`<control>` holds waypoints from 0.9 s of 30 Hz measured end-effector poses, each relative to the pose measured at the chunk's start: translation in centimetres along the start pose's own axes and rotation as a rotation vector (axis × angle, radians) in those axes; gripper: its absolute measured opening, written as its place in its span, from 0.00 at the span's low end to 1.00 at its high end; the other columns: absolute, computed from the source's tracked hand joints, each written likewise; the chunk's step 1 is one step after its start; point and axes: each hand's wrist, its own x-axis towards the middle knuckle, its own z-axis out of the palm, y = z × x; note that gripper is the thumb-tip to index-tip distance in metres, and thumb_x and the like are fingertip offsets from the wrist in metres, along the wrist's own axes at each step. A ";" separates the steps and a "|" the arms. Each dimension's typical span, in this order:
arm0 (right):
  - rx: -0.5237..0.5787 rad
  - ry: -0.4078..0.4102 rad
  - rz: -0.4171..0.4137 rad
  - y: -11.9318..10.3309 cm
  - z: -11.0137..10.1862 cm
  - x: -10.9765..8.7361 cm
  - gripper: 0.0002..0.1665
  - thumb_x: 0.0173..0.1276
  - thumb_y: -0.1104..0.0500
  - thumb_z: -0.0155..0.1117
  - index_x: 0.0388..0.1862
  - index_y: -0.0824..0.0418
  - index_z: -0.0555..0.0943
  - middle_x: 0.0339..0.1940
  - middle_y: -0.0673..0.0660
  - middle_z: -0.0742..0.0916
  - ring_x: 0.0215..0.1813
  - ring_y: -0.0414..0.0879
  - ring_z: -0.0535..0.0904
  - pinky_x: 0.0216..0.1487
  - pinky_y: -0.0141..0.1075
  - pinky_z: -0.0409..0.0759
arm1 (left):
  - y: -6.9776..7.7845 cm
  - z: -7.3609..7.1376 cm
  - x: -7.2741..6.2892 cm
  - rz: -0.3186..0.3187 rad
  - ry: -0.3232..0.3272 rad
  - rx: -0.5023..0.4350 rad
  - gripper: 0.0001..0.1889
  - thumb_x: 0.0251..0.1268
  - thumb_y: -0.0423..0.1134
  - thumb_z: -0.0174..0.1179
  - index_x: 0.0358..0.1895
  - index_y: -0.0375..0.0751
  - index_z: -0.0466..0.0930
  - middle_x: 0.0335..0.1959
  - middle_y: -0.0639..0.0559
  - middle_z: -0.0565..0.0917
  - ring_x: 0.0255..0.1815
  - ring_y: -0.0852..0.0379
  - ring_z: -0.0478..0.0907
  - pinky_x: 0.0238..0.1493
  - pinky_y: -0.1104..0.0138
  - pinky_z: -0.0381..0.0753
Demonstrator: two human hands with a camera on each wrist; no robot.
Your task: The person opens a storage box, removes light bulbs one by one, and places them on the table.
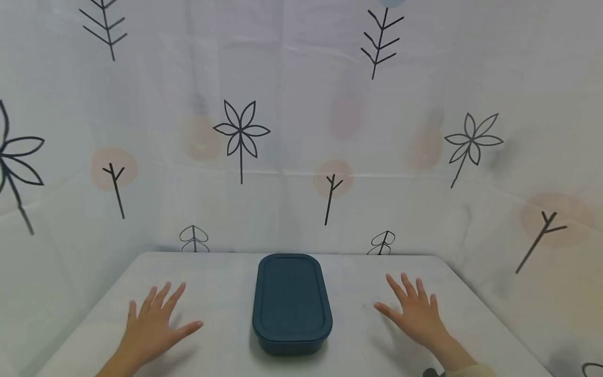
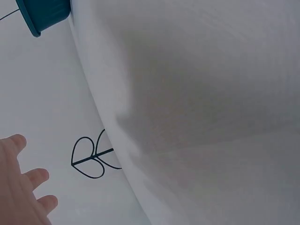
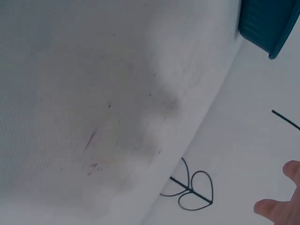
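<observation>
A dark teal lidded box (image 1: 291, 298), oblong with rounded corners, stands on the white table with its lid on. To its left my left hand (image 1: 152, 330) is held with fingers spread, apart from the box and holding nothing. On the other side my right hand (image 1: 416, 317) hovers over the table, fingers also spread and touching nothing. The left wrist view shows a corner of the box (image 2: 47, 14) at top left and some fingers (image 2: 37, 178) of that hand. In the right wrist view, the box (image 3: 267, 23) shows at top right, with two fingertips (image 3: 267, 208) low down.
The white table (image 1: 216, 277) runs back to a pale cloth backdrop (image 1: 282, 209) printed with line-drawn plants and soft coloured spots. The cloth also stands along the left and right sides. Small dark marks (image 3: 91, 138) show on the table under the right hand.
</observation>
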 end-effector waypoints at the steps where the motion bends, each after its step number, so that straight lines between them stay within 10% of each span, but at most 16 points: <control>1: 0.009 -0.001 0.000 -0.2 0.0 0.0 0.49 0.60 0.29 0.53 0.72 0.55 0.59 0.70 0.71 0.58 0.68 0.75 0.44 0.55 0.74 0.41 | 0.2 0.0 0.1 0.002 0.002 -0.005 0.51 0.46 0.74 0.54 0.70 0.46 0.57 0.67 0.30 0.58 0.66 0.28 0.48 0.56 0.30 0.30; 27: 0.266 -0.135 -0.065 -5.8 2.5 0.3 0.55 0.56 0.30 0.60 0.73 0.59 0.55 0.73 0.63 0.58 0.72 0.61 0.49 0.61 0.66 0.53 | 5.0 1.5 1.5 0.081 -0.087 -0.223 0.60 0.29 0.75 0.64 0.70 0.46 0.57 0.66 0.39 0.62 0.64 0.38 0.60 0.53 0.40 0.67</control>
